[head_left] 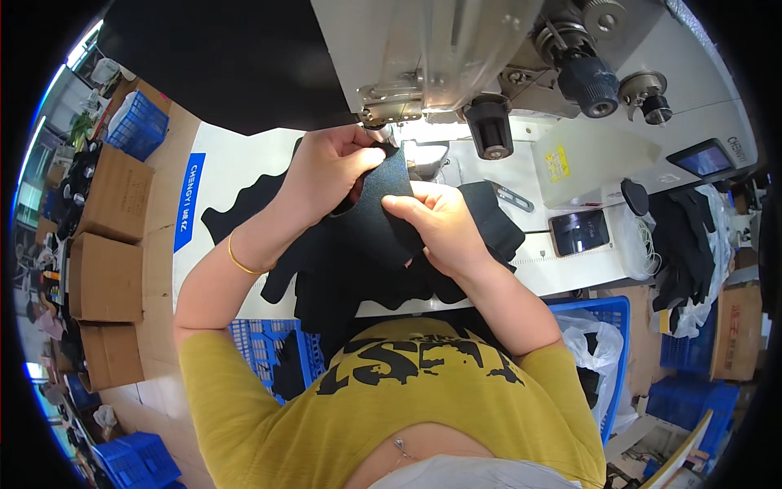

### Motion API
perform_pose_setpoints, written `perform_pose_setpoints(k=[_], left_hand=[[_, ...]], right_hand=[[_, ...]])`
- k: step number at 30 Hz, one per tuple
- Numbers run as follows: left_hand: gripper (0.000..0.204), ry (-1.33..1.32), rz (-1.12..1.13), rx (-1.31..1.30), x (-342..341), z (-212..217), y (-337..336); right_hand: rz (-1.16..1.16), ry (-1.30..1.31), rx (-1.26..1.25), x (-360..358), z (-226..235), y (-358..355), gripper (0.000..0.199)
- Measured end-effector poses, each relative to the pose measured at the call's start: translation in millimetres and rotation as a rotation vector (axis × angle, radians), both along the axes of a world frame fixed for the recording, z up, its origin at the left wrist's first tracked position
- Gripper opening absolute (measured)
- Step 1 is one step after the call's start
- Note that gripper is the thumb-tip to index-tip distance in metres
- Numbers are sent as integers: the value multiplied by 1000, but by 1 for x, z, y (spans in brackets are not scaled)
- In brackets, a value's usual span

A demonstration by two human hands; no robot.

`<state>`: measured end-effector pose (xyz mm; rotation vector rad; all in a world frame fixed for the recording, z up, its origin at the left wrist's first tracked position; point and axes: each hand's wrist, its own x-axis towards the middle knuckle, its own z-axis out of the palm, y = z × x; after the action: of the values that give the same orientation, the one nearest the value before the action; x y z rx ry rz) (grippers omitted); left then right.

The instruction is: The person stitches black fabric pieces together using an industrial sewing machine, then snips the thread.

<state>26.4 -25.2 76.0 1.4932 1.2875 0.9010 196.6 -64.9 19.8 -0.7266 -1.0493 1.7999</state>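
Note:
Directly under the needle area of a white sewing machine [375, 57], I hold a dark piece of fabric [384, 183]. My left hand [326, 171] pinches its upper edge close to the presser foot [381, 134]. Lower down, my right hand [446, 224] grips its right side, with the thumb flat on top and the fingers behind it. A dark gap shows in the fabric beside my left palm. More black fabric pieces [350, 281] spread beneath both hands and hang over the table's front edge. My left fingertips partly hide the needle area.
On the white table [562, 273] lie a phone [579, 232] and a small metal tool [511, 196], right of the hands. Black fabric [684, 244] is piled at the far right. Blue baskets [615, 326] flank my body. Cardboard boxes [106, 277] stand on the left.

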Motion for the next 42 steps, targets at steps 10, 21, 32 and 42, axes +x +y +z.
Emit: perform_pose_setpoints(k=[10,21,32,42], left_hand=[[17,155,60,283,-6,-15,-4],[32,968,-131,1605,-18,-46,-61],[39,828,-136,1548,-25,-37,-28],[30,781,-58,1622,-25,-33,16]], right_hand=[[37,17,2,7,7,-3,17],[-92,-361,176,25,18,-31,31],[-105,-279,223,11,13,2,27],[-200,-494,342,21,5,-11,18]])
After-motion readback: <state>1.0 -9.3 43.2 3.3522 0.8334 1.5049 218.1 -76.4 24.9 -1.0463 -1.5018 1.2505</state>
